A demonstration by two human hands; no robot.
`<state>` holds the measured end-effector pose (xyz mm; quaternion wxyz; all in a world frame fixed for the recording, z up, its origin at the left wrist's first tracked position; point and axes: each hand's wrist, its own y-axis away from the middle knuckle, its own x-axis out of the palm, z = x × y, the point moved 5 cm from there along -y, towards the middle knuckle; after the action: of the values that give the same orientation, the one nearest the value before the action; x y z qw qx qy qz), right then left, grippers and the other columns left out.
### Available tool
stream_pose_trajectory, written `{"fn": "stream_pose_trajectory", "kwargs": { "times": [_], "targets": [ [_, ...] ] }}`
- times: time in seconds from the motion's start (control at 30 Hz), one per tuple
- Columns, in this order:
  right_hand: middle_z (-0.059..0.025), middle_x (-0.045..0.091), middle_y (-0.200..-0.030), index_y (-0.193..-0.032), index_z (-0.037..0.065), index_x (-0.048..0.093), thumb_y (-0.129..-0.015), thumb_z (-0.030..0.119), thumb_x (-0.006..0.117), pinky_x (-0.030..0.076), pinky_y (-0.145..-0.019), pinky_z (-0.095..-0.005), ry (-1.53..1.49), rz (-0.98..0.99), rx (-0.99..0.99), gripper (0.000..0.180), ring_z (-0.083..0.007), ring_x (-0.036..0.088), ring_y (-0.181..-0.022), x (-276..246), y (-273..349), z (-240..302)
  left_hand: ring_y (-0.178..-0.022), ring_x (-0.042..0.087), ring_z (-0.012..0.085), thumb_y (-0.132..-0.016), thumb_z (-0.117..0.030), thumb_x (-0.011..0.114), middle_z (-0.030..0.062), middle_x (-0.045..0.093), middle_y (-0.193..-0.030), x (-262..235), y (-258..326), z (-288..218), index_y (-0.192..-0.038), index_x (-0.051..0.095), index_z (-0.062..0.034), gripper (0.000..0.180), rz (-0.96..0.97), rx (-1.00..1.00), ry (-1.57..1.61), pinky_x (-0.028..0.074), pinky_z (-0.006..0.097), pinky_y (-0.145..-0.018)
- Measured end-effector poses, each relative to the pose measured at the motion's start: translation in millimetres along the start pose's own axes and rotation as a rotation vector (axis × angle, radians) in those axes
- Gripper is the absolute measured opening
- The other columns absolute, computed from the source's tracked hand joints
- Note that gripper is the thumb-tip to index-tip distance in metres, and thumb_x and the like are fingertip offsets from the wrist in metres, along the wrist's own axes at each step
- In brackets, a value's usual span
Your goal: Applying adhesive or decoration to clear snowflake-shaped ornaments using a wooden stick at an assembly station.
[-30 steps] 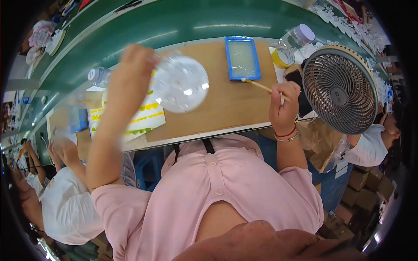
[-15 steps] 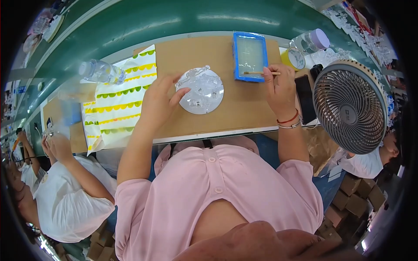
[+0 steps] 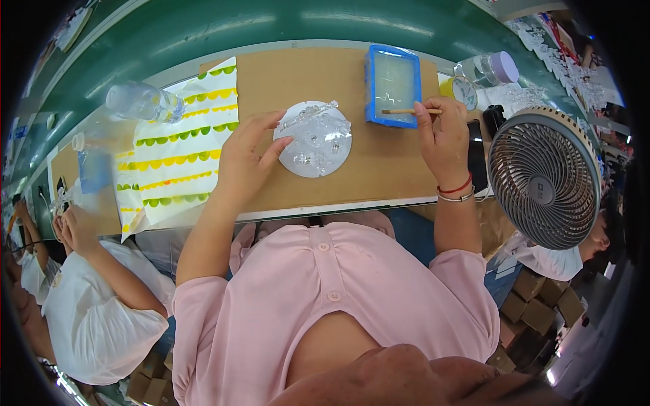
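A white round plate [image 3: 298, 164] lies on the brown cardboard with several clear, shiny plastic-like pieces [image 3: 317, 140] on it. At the plate's left rim, my left hand [image 3: 249, 150] is open, thumb and fingers apart. Whether its fingertips touch the plate, I cannot tell. Over to the right, my right hand [image 3: 445, 139] pinches a thin wooden stick [image 3: 406, 111] between thumb and fingers. The stick's darker tip points left, over the near part of a blue-rimmed tray [image 3: 370, 88]. A pale, translucent surface fills that tray.
A grey fan [image 3: 544, 183] stands at the right, beside a dark phone [image 3: 477, 152]. Behind are a yellow roll [image 3: 464, 93] and a lilac-lidded jar [image 3: 486, 69]. Left, a plastic bottle [image 3: 145, 101] lies on patterned paper [image 3: 179, 159]; a co-worker in white [image 3: 108, 308] sits beyond.
The whole view has shifted slightly. My left hand stays by the plate, and my right hand keeps the stick over the tray's near part.
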<state>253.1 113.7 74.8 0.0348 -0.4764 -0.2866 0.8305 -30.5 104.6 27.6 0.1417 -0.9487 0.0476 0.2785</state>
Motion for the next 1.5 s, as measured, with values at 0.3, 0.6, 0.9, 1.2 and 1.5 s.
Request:
{"fn": "stream_pose_trajectory", "kwargs": {
  "times": [0.3, 0.6, 0.9, 1.2, 1.5],
  "targets": [
    [-0.0087, 0.061, -0.085, -0.093, 0.004, 0.057, -0.089, 0.013, 0.064, 0.044, -0.072, -0.0354, 0.053, 0.033, -0.041, 0.012, -0.0263, 0.054, -0.083, 1.0, -0.1, 6.3, -0.094, 0.064, 0.0246, -0.077, -0.005, 0.074, 0.0088, 0.066, -0.103, -5.9, 6.3, 2.3, -0.108, 0.066, -0.0067, 0.032, -0.058, 0.062, 0.001, 0.051, 0.033, -0.081],
    [-0.008, 0.059, -0.084, -0.094, 0.005, 0.058, -0.088, 0.009, 0.063, 0.039, -0.083, -0.0372, 0.028, 0.075, -0.055, 0.008, -0.028, 0.051, -0.089, -3.3, 1.3, 7.5, -0.084, 0.066, 0.0231, -0.077, -0.002, 0.072, 0.0077, 0.068, -0.093, 1.6, -2.5, 3.7, -0.098, 0.07, -0.0079, 0.022, -0.092, 0.034, 0.023, 0.052, 0.03, -0.072],
    [-0.0059, 0.06, -0.082, -0.092, 0.005, 0.056, -0.086, 0.008, 0.063, 0.037, -0.085, -0.0383, 0.005, 0.007, -0.084, 0.01, -0.0253, 0.055, -0.074, -3.6, 3.3, 5.8, -0.084, 0.066, 0.0229, -0.078, -0.005, 0.072, 0.0074, 0.069, -0.092, 6.1, -6.2, 1.3, -0.097, 0.07, -0.0078, 0.019, -0.08, 0.015, 0.054, 0.052, 0.029, -0.071],
    [-0.0115, 0.061, -0.083, -0.096, 0.001, 0.05, -0.093, 0.004, 0.053, 0.04, -0.08, -0.0343, -0.116, -0.115, -0.018, 0.005, -0.0194, 0.051, -0.076, -25.3, 20.8, 4.3, -0.086, 0.066, 0.0247, -0.08, -0.006, 0.071, 0.0079, 0.07, -0.096, 10.2, -4.4, 4.4, -0.099, 0.07, -0.0071, 0.019, -0.074, -0.037, 0.078, 0.052, 0.03, -0.074],
    [-0.0071, 0.066, -0.078, -0.084, 0.006, 0.049, -0.089, 0.012, 0.058, 0.041, -0.084, -0.0414, -0.369, -0.061, -0.043, 0.012, -0.0211, 0.056, -0.069, -6.6, 68.0, 49.7, -0.083, 0.067, 0.0242, -0.081, -0.004, 0.069, 0.0081, 0.07, -0.095, 12.8, -5.0, -1.5, -0.098, 0.07, -0.0079, 0.018, -0.113, 0.073, 0.015, 0.052, 0.03, -0.071]
  ]
}}
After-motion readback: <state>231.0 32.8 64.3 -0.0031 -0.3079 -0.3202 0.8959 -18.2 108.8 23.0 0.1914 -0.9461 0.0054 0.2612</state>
